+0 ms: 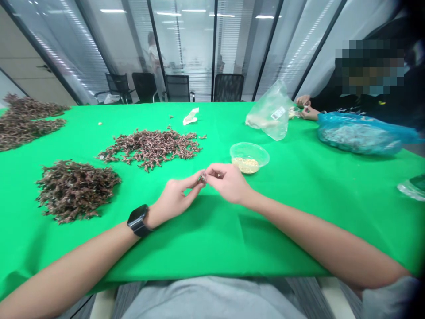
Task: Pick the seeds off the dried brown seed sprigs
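My left hand [175, 197] and my right hand [230, 182] meet fingertip to fingertip above the green cloth. Both pinch one small brownish twig-like piece [202, 177], mostly hidden by the fingers. Just behind my right hand stands a clear plastic bowl [264, 156] with pale yellow bits at its bottom. To the left of my left hand is a dense heap of dark brown, knobbly dried pieces [76, 190]. Farther back, a looser, redder-brown spread of similar pieces [156, 146] lies on the cloth. A black watch [138, 220] is on my left wrist.
More brown pieces [29, 122] lie at the far left. A crumpled white paper [191, 117], a clear bag [270, 113] and a filled blue bag [361, 133] rest on the green table [285, 235]. Another person's hands [308, 108] work at the back right. Chairs [229, 87] stand beyond.
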A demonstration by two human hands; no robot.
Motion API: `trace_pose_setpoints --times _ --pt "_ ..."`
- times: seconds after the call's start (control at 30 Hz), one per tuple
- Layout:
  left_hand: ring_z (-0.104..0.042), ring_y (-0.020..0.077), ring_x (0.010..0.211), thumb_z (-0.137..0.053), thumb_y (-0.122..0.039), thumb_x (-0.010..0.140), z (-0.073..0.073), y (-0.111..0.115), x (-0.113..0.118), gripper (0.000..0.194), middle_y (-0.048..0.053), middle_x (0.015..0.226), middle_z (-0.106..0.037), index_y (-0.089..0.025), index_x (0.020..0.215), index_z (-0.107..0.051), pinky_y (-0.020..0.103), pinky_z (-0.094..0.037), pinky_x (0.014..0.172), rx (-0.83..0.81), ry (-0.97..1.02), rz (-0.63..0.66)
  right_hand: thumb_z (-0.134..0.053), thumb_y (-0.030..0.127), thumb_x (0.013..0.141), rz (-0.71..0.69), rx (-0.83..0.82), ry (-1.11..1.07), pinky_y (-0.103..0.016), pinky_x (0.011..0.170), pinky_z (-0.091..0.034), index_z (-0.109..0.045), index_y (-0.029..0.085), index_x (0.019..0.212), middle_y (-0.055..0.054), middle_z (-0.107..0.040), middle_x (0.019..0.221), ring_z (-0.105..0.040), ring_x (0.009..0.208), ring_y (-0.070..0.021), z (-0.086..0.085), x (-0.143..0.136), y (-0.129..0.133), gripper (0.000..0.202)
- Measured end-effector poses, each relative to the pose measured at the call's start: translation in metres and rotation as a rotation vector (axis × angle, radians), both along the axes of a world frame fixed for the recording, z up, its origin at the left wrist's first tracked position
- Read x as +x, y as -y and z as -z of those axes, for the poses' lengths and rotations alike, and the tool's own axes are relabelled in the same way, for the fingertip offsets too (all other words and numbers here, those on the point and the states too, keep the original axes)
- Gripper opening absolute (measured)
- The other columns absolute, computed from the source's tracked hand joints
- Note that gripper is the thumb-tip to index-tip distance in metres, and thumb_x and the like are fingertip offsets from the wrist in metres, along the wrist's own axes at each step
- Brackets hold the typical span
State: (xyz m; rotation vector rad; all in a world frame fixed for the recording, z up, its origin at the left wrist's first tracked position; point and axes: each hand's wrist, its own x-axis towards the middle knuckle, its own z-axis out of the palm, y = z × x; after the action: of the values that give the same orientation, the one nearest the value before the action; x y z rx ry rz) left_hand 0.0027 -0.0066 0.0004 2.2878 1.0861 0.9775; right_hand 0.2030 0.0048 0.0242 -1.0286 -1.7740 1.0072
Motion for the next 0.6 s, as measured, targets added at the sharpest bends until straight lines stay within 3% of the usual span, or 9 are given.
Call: trace_pose_setpoints --times 0.1,0.17,0.23,0.37,0.47,0.53,0.6 --pt "-0.074 0.0243 0.103 -0.058 -0.031 0.094 -0.002 0.001 -0.002 0.044 0.005 0.127 -0.069 -0.023 0.137 -0.060 0.030 -0.058 0.088 0.093 -0.026 0.020 -0.067 0.031 0.073 -0.106 -0.484 -0.221 -0.023 0.045 -0.026 -0.059 0.017 0.069 0.004 -0.050 0.055 -0.040 0.048 -0.0083 -0.008 0.000 -0.002 0.017" --pt "-0.074 0.0249 0.103 -0.061 -0.032 0.093 -0.004 0.002 -0.001 0.042 0.006 0.125 -0.070 -0.021 0.134 -0.063 0.031 -0.058 0.089 0.076 0.009 0.015 -0.070 0.033 0.072 -0.159 -0.592 -0.270 -0.022 0.044 -0.024 -0.058 0.016 0.070 0.005 -0.048 0.054 -0.039 0.047 -0.0076 -0.010 0.001 -0.004 0.021" --pt "-0.075 0.0251 0.099 -0.063 -0.035 0.093 -0.007 0.003 0.001 0.042 0.007 0.117 -0.074 -0.018 0.131 -0.066 0.034 -0.059 0.090 -0.021 0.098 0.013 -0.071 0.036 0.073 -0.148 -0.465 -0.227 -0.022 0.045 -0.027 -0.058 0.017 0.072 0.004 -0.051 0.056 -0.040 0.048 -0.0076 -0.008 0.002 -0.006 0.024" --pt "-0.077 0.0244 0.087 -0.063 -0.041 0.092 -0.010 0.004 0.007 0.050 0.011 0.103 -0.078 -0.010 0.132 -0.063 0.038 -0.062 0.086 -0.329 0.369 0.075 -0.068 0.036 0.082 0.008 0.116 -0.011 -0.025 0.055 -0.037 -0.065 0.017 0.086 0.002 -0.057 0.064 -0.046 0.056 -0.0101 0.001 0.007 -0.009 0.019" --pt "-0.077 0.0240 0.084 -0.063 -0.041 0.092 -0.009 0.004 0.009 0.051 0.013 0.102 -0.078 -0.006 0.130 -0.064 0.038 -0.063 0.082 -0.427 0.449 0.123 -0.061 0.031 0.089 -0.005 0.432 0.129 -0.027 0.064 -0.040 -0.066 0.019 0.086 -0.001 -0.060 0.072 -0.048 0.062 -0.0119 0.007 0.010 -0.008 0.014" --pt "-0.077 0.0240 0.084 -0.063 -0.040 0.093 -0.006 0.004 0.009 0.050 0.012 0.102 -0.078 -0.007 0.130 -0.064 0.038 -0.063 0.083 -0.393 0.425 0.113 -0.058 0.029 0.090 -0.027 0.453 0.140 -0.028 0.064 -0.039 -0.064 0.019 0.084 -0.001 -0.060 0.072 -0.048 0.062 -0.0118 0.008 0.007 -0.005 0.013" --pt "-0.077 0.0244 0.089 -0.063 -0.038 0.093 -0.004 0.004 0.006 0.047 0.010 0.103 -0.078 -0.010 0.131 -0.064 0.038 -0.062 0.087 -0.280 0.339 0.072 -0.058 0.030 0.089 -0.009 0.276 0.054 -0.026 0.058 -0.036 -0.061 0.019 0.084 0.002 -0.055 0.065 -0.043 0.055 -0.0101 0.004 0.003 0.000 0.012"
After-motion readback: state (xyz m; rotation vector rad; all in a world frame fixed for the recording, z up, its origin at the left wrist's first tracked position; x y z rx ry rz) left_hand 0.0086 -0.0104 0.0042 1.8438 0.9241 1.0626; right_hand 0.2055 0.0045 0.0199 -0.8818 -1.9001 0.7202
